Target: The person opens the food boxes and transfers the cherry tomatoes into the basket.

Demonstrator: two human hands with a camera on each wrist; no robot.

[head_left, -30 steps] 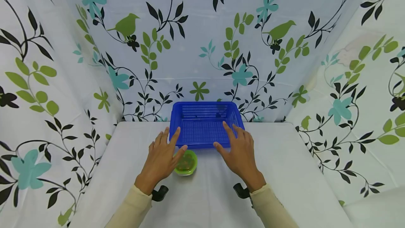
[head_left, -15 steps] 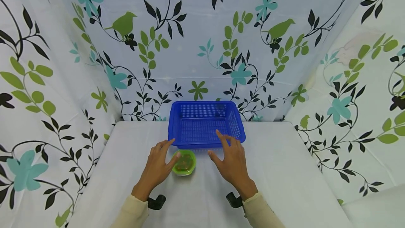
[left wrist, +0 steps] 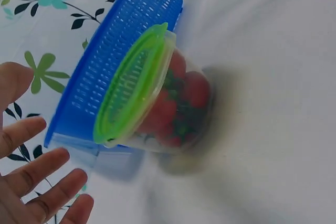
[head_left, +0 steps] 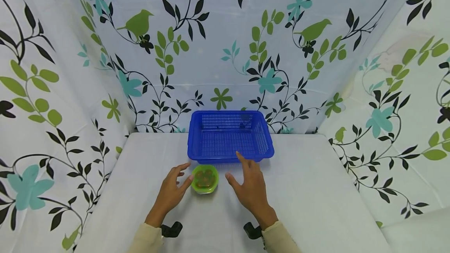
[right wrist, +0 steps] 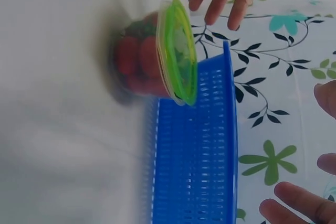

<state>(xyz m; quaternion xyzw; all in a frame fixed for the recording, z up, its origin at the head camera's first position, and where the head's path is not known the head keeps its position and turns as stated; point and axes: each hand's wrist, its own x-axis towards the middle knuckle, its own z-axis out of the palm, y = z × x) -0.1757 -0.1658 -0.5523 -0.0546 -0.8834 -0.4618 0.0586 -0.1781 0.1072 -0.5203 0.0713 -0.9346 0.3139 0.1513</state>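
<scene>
A clear plastic food container with a green lid stands upright on the white table, just in front of a blue basket. Through its wall, red tomatoes with green stems show in the left wrist view. My left hand hovers at the container's left side, thumb near the lid, fingers spread and holding nothing. On the other side, a little farther off, my right hand has its fingers extended toward the basket's front rim, also holding nothing.
The blue perforated basket sits at the back of the white-covered table. Behind it and on both sides hangs a white curtain printed with leaves, birds and flowers. A black wrist mount shows at my left cuff.
Both hands have drawn back from above the basket toward the front, and the right one has moved left. They now flank the container, which stays in place with the basket.
</scene>
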